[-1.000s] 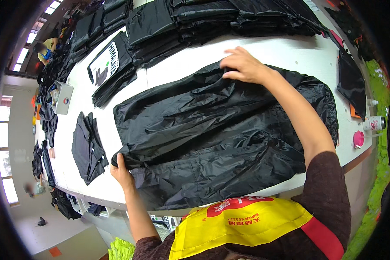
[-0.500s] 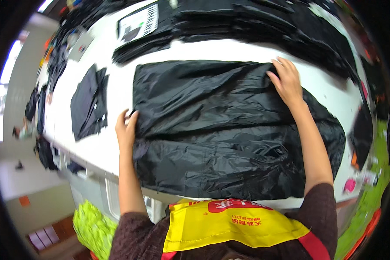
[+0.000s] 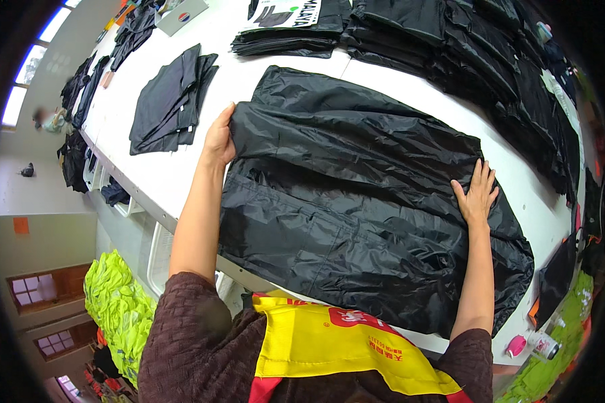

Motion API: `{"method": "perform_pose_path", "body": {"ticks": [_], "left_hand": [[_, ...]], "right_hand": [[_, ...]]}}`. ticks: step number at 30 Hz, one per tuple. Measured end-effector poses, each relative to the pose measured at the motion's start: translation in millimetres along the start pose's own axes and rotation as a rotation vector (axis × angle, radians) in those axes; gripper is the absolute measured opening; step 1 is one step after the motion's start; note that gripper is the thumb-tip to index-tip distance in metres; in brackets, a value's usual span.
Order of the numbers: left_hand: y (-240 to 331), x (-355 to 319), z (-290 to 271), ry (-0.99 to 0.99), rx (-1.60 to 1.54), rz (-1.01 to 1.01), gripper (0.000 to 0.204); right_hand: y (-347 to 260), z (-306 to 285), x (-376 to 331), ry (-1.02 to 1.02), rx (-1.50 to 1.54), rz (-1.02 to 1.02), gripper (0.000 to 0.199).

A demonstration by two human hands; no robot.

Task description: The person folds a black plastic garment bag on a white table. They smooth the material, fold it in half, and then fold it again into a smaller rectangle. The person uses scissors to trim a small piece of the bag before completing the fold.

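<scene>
A shiny black garment lies spread flat across a white table in front of me. My left hand rests at the garment's left edge, fingers curled on the fabric. My right hand lies flat with fingers spread on the garment's right part, pressing it down. A yellow apron with red trim hangs at my chest below the table edge.
Stacks of folded black garments line the far and right side of the table. A smaller folded dark piece lies at the left. A packaged garment with a printed card sits at the back. Yellow-green fabric lies on the floor at left. A pink object sits near the right corner.
My right hand has slid down along the garment toward its right end. My left hand stays at the left edge. The view has tilted and the garment looks smoother.
</scene>
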State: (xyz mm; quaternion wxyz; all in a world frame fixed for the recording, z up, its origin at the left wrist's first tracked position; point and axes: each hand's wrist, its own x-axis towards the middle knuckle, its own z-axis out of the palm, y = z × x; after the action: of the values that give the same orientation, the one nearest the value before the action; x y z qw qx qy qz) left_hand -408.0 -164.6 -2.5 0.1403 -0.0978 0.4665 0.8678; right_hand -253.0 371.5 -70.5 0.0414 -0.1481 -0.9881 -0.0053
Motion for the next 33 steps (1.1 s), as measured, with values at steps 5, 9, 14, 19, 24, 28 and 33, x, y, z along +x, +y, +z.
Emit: {"method": "perform_pose_path", "body": {"ticks": [5,9,14,19,24,28,33], "left_hand": [[-21,14,-29,0.025,0.31,-0.135,0.026],[-29,37,-30,-0.164,0.759,-0.137,0.03],[-31,67,-47,-0.394,1.189,0.232,0.021],[-26,51,-36,-0.076,0.441,0.107,0.015],[-14,45,5,0.118,0.233,0.245,0.02],[-12,34,-30,0.228,0.537,0.065,0.054],[-1,-22,36,0.009,0.969,0.137,0.036]], "right_hand": [[2,3,1,0.011,-0.013,0.007,0.083],[4,4,-1,0.022,-0.012,-0.004,0.081],[4,7,0,0.028,-0.025,-0.014,0.081],[8,10,-1,0.046,-0.039,-0.021,0.08],[6,8,-1,0.03,-0.045,-0.011,0.079],[4,10,1,0.06,-0.023,-0.034,0.081],[3,9,1,0.054,-0.02,-0.023,0.082]]}}
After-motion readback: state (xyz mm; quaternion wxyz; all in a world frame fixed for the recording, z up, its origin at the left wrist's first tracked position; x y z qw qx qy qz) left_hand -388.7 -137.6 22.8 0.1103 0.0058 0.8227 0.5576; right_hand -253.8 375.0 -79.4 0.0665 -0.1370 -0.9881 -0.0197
